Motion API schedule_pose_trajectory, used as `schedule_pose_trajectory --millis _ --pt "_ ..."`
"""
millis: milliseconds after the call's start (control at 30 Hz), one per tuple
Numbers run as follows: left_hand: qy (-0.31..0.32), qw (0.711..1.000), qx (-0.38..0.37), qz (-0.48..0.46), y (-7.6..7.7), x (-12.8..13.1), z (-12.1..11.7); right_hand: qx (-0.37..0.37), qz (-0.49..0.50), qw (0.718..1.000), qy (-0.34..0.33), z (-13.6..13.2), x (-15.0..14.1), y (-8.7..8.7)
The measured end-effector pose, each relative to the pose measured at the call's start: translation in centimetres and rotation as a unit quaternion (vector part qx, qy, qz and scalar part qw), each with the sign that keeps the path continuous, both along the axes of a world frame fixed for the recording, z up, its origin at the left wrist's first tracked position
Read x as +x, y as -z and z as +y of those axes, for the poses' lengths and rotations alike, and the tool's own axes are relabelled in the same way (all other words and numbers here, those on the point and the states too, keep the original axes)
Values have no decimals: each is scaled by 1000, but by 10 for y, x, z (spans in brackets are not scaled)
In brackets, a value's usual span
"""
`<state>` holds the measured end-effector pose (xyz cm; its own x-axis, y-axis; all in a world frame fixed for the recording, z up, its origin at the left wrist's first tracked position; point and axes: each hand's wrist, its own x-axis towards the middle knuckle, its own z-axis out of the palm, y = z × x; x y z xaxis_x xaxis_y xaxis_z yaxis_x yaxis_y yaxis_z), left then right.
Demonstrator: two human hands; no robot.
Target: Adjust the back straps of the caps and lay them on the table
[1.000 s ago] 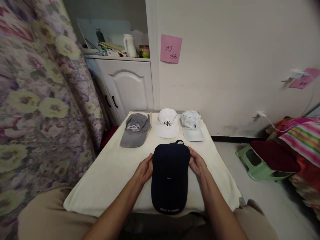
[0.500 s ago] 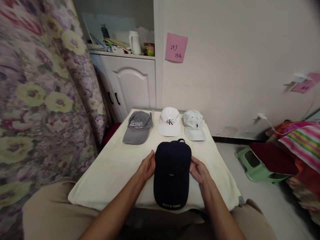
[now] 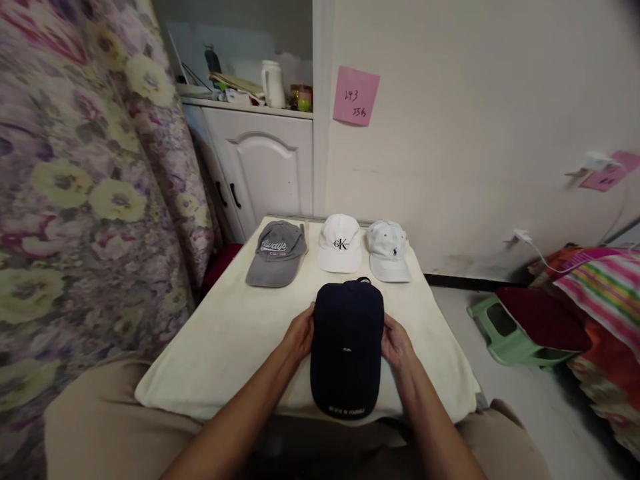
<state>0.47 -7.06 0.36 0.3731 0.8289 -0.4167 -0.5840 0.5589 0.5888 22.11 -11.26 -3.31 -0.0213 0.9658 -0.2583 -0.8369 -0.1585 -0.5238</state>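
Note:
A dark navy baseball cap (image 3: 347, 333) is at the near side of the table, its brim pointing toward me with small lettering along the edge. My left hand (image 3: 301, 333) grips its left side, and my right hand (image 3: 395, 340) its right side; the fingertips of both are partly hidden by the cap. Beyond it stand three more caps in a row: a grey cap with white script (image 3: 277, 253), a white cap with black letters (image 3: 340, 243) and a pale cap with a small dark emblem (image 3: 389, 251).
A cream cloth (image 3: 230, 340) covers the table. To the left hangs a floral curtain (image 3: 100, 187); behind is a white cabinet (image 3: 270, 167) with a white jug (image 3: 273, 85) on its shelf. A green stool (image 3: 520, 333) stands on the floor at right.
The navy cap has shifted very slightly to the right, with both hands still on its sides. The three caps behind have stayed in place.

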Motion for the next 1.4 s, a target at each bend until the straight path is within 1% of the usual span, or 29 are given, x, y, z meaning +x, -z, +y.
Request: schedule_pose_trajectory --millis 167,233,300,400,467,567,633,700,767,833,933,1000,1100,1167,1200,1233,1267,1300,1400 --pt "19 999 13 -26 -5 -5 0 3 -7 1000 -3 2 1 -4" --pt "24 999 28 -34 -11 -3 3 5 -12 1000 -5 3 2 -7" --pt "27 998 47 -42 -20 0 7 12 -14 1000 7 5 4 -14" --pt "28 995 85 -53 -44 5 15 39 -12 998 48 6 10 -34" --pt "23 992 114 -57 -66 9 16 79 -19 993 91 2 14 -53" --pt "14 984 166 -66 -104 11 8 148 -41 978 139 -11 19 -86" --pt "39 967 247 -55 -125 10 0 190 -57 968 151 -23 25 -103" --pt "96 950 295 -25 -138 7 -9 229 -85 961 128 -33 32 -112" --pt "152 934 321 26 -141 4 -16 251 -125 957 67 -40 40 -112" --pt "191 920 332 80 -135 1 -20 258 -164 952 -2 -42 49 -105" --pt "222 908 333 127 -126 -3 -25 259 -201 942 -66 -45 59 -97" --pt "234 899 340 143 -126 -5 -31 262 -229 933 -94 -50 63 -100" --pt "267 878 360 170 -136 -7 -41 286 -292 900 -150 -64 64 -115" --pt "298 864 364 183 -145 -6 -48 309 -346 866 -187 -74 60 -131" --pt "311 857 365 187 -148 -6 -51 317 -377 847 -198 -79 56 -139" --pt "320 851 370 193 -151 -5 -54 318 -404 835 -194 -84 51 -146" --pt "325 843 377 202 -153 -3 -57 316 -421 829 -189 -88 46 -152" --pt "326 835 387 216 -155 -2 -60 313 -427 828 -184 -91 41 -158" --pt "312 810 412 277 -159 -1 -68 300 -406 847 -163 -97 30 -165"
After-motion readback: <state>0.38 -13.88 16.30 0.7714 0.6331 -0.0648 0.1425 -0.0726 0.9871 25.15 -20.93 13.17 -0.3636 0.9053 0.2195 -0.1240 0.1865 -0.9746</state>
